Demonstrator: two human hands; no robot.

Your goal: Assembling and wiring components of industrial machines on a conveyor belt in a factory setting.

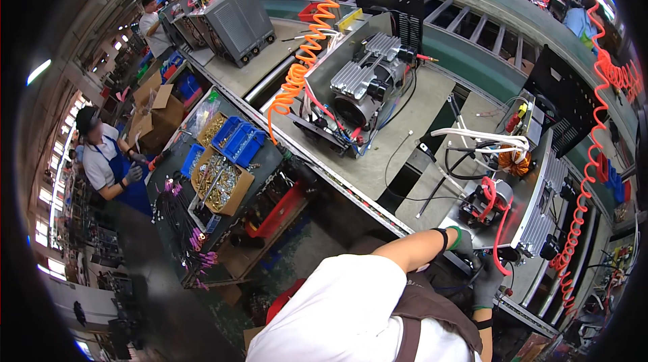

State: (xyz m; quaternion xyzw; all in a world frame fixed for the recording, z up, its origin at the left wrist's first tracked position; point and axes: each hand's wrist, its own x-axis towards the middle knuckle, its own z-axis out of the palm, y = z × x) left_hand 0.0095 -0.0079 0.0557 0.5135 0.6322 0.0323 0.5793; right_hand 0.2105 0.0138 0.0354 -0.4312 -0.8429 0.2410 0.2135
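Note:
At the lower right, my left hand [464,246], in a grey glove with a green cuff, is at the near edge of an open machine unit. Its fingers look curled, but what they hold is hidden. Just below it, my right hand [486,288], also grey-gloved, is closed near the same edge; its contents cannot be made out. The unit has finned silver heat sinks [532,220], a copper-wound coil [515,161] and a bundle of white cables [482,134]. A thick red cable [500,244] hangs down beside my hands.
A second open unit [368,82] stands farther left on the line. Orange coiled hoses [297,82] hang down. Left of the line, a side table holds blue bins [237,140] and a carton of screws [219,183]. A co-worker in a blue apron [116,163] stands beyond it.

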